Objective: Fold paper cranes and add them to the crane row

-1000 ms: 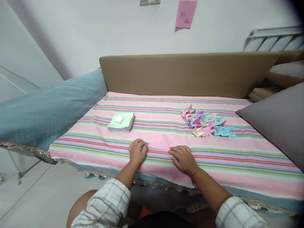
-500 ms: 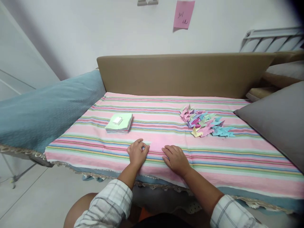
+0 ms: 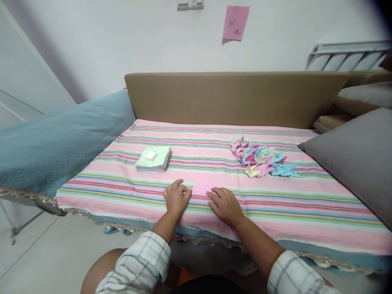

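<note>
A pink sheet of paper (image 3: 202, 185) lies on the striped cloth between my hands, nearly the same colour as the pink band under it. At its left edge my left hand (image 3: 176, 199) is closed in a pinch, thumb against forefinger, on the paper's corner. My right hand (image 3: 226, 206) rests at the right edge with fingers stretched out and thumb apart, fingertips touching the paper. Beyond my left hand sits a stack of square coloured paper (image 3: 159, 159) with a small white block (image 3: 150, 155) on top. Folded paper cranes (image 3: 263, 159) in several colours are heaped beyond my right hand.
The striped cloth (image 3: 101, 179) covers a sofa seat. Its brown backrest (image 3: 229, 98) runs behind, with a blue-covered armrest (image 3: 67, 139) on the left and a grey cushion (image 3: 358, 159) on the right. A pink note (image 3: 235, 23) hangs on the wall.
The view has tilted up very slightly, so the wall note sits lower. Both hands keep nearly the same place at the pink paper.
</note>
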A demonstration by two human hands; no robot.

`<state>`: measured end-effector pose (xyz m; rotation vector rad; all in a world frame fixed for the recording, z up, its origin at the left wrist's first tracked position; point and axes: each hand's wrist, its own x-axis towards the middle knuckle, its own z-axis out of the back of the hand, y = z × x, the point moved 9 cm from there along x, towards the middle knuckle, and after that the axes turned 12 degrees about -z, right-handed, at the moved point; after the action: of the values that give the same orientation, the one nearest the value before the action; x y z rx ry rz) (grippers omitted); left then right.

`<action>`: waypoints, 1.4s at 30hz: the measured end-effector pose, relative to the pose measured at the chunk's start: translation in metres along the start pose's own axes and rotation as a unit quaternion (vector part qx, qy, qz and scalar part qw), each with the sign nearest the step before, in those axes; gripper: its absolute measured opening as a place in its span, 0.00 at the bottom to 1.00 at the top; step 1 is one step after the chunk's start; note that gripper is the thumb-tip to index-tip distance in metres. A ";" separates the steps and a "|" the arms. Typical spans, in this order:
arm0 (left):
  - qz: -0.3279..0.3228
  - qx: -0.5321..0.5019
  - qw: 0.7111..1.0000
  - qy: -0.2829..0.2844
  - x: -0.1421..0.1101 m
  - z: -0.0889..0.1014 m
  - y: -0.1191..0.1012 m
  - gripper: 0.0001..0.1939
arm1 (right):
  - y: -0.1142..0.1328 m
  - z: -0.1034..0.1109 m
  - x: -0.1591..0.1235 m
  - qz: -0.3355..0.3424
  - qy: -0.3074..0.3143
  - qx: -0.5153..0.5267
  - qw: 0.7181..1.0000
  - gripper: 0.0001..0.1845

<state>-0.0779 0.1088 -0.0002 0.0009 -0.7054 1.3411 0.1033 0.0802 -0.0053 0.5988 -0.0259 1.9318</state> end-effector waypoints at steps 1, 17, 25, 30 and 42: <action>0.001 0.001 1.000 0.002 0.000 0.000 0.000 0.09 | 0.000 0.000 0.000 0.000 0.001 -0.004 1.000 0.18; -0.119 0.052 0.991 -0.012 -0.004 0.002 -0.025 0.09 | 0.000 -0.002 0.000 -0.005 0.001 -0.024 1.000 0.17; -0.350 0.072 0.932 0.064 -0.005 -0.018 -0.063 0.16 | -0.002 -0.002 0.000 -0.015 0.001 -0.019 1.000 0.17; -0.361 0.081 0.924 0.093 -0.003 -0.024 -0.067 0.14 | -0.002 -0.002 0.001 -0.020 0.009 -0.012 1.000 0.17; -0.250 0.050 0.967 0.009 -0.010 -0.007 -0.041 0.10 | -0.003 -0.003 0.000 -0.023 0.006 -0.009 1.000 0.16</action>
<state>-0.0389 0.0925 0.0056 0.2346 -0.5716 0.8871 0.1052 0.0826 -0.0086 0.5709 -0.0224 1.8879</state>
